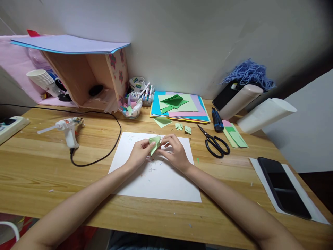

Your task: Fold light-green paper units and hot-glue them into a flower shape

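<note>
A folded piece of light green paper (154,143) is pinched between the thumb and fingers of my left hand (141,152), held above a white sheet of paper (145,187). Close by its right edge is my right hand (177,152), its fingers curved and its thumb apart from them. Whether those fingertips touch the folded paper I cannot tell. Beyond my hands lie a light green paper triangle (162,122) and two small folded green pieces, one left (179,126) and one right (187,130). Small coloured marks and specks dot the white sheet.
A white glue gun (68,132) with a black cord stands left. Black-handled scissors (214,143), a utility knife (217,119) and a phone (283,185) lie right. Stacked coloured paper (179,116), a cup of paper scraps (131,108) and an open box (78,76) are behind.
</note>
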Action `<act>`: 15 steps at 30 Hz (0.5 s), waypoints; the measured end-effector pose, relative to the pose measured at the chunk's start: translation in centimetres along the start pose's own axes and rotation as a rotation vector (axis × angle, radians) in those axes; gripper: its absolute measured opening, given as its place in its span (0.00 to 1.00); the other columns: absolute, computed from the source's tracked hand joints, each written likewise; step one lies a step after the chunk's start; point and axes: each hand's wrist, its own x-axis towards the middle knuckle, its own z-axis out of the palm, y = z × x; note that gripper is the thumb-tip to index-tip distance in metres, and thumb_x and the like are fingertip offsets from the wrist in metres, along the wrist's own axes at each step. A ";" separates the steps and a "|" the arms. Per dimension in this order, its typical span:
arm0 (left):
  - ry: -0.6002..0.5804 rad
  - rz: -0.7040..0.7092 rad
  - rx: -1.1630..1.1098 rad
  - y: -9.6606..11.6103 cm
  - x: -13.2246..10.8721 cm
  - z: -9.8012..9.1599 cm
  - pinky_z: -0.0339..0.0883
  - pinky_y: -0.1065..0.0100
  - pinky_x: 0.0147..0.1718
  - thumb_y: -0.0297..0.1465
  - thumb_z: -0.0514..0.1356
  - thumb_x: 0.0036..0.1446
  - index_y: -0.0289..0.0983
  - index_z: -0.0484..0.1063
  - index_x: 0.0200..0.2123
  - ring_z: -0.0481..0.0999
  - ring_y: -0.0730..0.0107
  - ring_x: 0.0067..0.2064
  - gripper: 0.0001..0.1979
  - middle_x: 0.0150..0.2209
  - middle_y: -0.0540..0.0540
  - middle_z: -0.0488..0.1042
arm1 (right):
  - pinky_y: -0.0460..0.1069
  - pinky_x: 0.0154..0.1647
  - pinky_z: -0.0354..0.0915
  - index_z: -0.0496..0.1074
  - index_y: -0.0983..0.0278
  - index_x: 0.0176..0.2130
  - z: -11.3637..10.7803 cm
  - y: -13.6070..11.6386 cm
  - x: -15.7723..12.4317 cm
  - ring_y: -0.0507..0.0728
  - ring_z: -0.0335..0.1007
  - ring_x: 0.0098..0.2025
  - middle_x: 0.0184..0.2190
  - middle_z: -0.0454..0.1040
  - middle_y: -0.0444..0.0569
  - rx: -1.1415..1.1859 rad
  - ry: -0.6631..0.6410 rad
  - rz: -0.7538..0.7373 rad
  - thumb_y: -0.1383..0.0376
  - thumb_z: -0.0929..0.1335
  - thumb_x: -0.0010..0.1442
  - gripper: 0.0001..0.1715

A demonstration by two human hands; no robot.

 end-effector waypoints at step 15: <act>-0.063 -0.099 -0.132 0.2 0.0 0.1 0.50 0.78 0.17 0.42 0.63 0.44 0.34 0.74 0.32 0.66 0.76 0.24 0.17 0.24 0.50 0.68 | 0.51 0.41 0.63 0.69 0.61 0.33 -0.3 0.0 -0.1 0.56 0.66 0.41 0.34 0.69 0.48 0.011 0.016 -0.086 0.70 0.66 0.54 0.05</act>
